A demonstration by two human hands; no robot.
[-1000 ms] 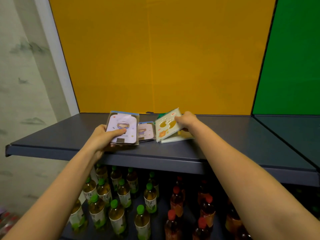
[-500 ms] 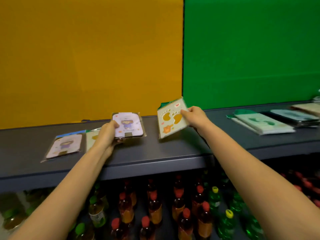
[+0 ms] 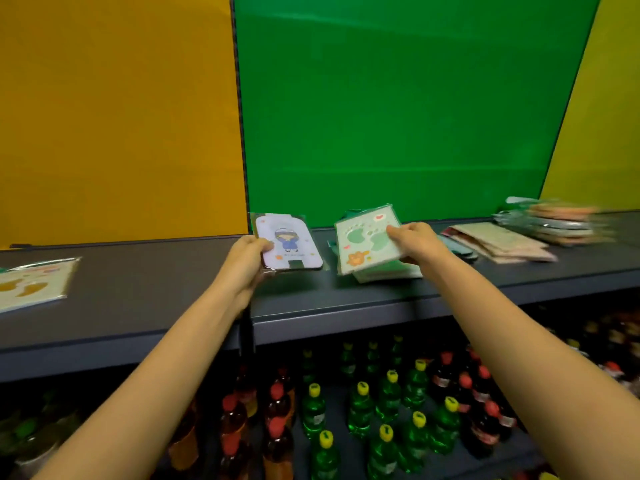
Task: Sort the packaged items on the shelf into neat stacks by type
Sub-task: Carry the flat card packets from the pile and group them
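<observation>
Holding one pack in each hand, the person faces the dark shelf [image 3: 346, 299], seemingly midway through sorting. The left hand [image 3: 247, 261] pinches the figure pack [image 3: 289, 244] by its left edge, thumb on top and fingers curled beneath. The pack hangs tilted just above the shelf, near the seam between the orange and green back panels. It looks parked there until a place for its kind is chosen. The right hand [image 3: 417, 239] grips the green pack [image 3: 363, 242] at its right edge, fingers curled round it, and holds it slanted over a small stack [image 3: 388, 273] of similar pale-green packs. Whether its lower edge touches that stack I cannot tell. The matching colour and print suggest it belongs here, so laying it square on the stack is probably the step in hand. To the right lie beige packs [image 3: 498, 242], loosely fanned, and beyond them a far pile [image 3: 554, 221] too blurred to read. Well apart on the left, a yellow pack [image 3: 31, 285] lies flat and alone. Bottles [image 3: 381, 410] fill the level below. The glossy wrappers may let a crookedly laid pack slide off.
</observation>
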